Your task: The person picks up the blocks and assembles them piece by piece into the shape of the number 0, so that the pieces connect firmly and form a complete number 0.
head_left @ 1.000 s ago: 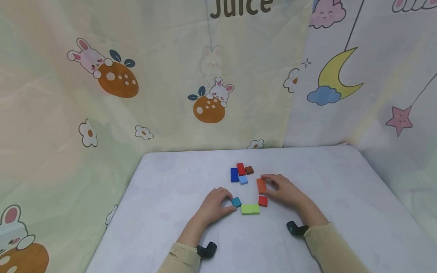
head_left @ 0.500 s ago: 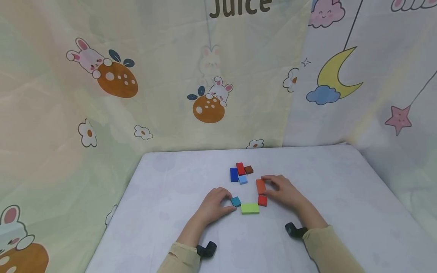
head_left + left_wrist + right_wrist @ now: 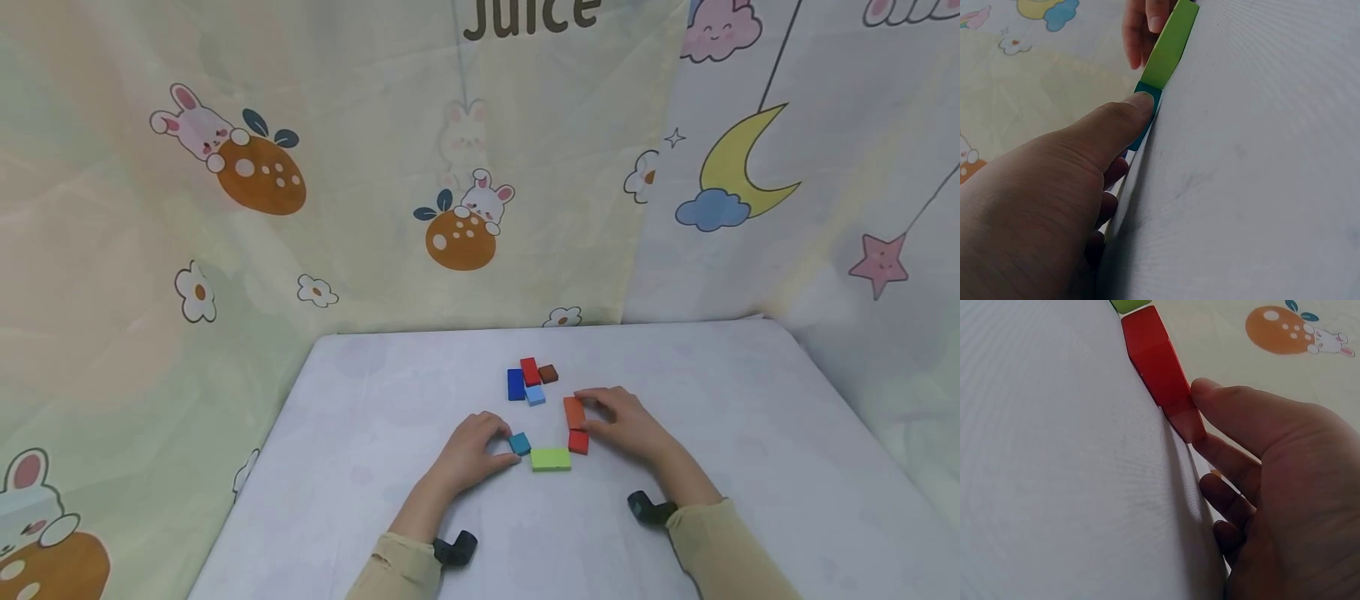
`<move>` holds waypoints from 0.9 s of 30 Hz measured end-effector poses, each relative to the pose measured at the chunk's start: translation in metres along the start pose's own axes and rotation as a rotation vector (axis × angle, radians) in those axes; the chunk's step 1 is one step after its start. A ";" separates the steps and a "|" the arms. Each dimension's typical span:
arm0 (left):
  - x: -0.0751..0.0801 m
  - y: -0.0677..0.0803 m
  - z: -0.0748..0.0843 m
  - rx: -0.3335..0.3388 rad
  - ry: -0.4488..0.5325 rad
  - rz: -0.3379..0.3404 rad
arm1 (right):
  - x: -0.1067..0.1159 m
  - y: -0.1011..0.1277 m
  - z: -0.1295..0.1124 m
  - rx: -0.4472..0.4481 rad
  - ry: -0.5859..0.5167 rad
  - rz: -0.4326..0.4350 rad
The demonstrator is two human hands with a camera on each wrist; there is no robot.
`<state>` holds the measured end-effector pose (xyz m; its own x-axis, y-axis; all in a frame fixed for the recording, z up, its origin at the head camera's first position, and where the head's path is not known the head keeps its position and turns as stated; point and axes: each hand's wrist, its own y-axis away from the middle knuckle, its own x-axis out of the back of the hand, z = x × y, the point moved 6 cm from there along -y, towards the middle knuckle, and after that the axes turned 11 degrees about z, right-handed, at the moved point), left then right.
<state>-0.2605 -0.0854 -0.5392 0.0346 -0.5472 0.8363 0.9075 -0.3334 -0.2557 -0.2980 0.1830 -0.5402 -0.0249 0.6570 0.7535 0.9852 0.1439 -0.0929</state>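
Observation:
My left hand (image 3: 471, 450) pinches a small teal block (image 3: 520, 443) between thumb and index finger. In the left wrist view the thumb lies on the teal block (image 3: 1145, 125), whose end meets a lime green block (image 3: 1171, 47). To the right, my right hand (image 3: 621, 419) grips an orange rectangular block (image 3: 573, 412) at its far end and near right side. A red square block (image 3: 578, 442) sits against the orange block's near end, close to the right corner of the lime green block (image 3: 551, 459). The right wrist view shows the red block (image 3: 1157, 359) before the thumb.
Farther back on the white-covered table (image 3: 405, 375) lie a dark blue block (image 3: 515, 384), a red rectangular block (image 3: 530, 372), a brown block (image 3: 548, 373) and a light blue block (image 3: 535, 395). A printed cloth (image 3: 360, 208) hangs behind the table.
My right hand has drawn the orange block slightly toward me, closing the small gap to the red block. The left hand and teal block have stayed in place.

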 end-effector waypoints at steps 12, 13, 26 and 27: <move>0.000 0.000 0.000 -0.001 -0.010 -0.003 | 0.001 0.000 0.000 0.018 -0.007 -0.002; 0.000 0.000 0.000 0.000 -0.009 -0.002 | 0.001 0.001 0.000 0.014 -0.007 -0.002; 0.002 0.000 0.001 0.008 0.004 -0.006 | 0.000 0.000 -0.001 0.004 -0.016 -0.009; 0.002 0.000 0.001 0.012 0.007 -0.008 | 0.000 0.001 -0.001 0.004 -0.017 -0.008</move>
<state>-0.2598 -0.0858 -0.5373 0.0242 -0.5495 0.8351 0.9128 -0.3286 -0.2426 -0.2974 0.1826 -0.5398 -0.0357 0.6680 0.7433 0.9843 0.1521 -0.0894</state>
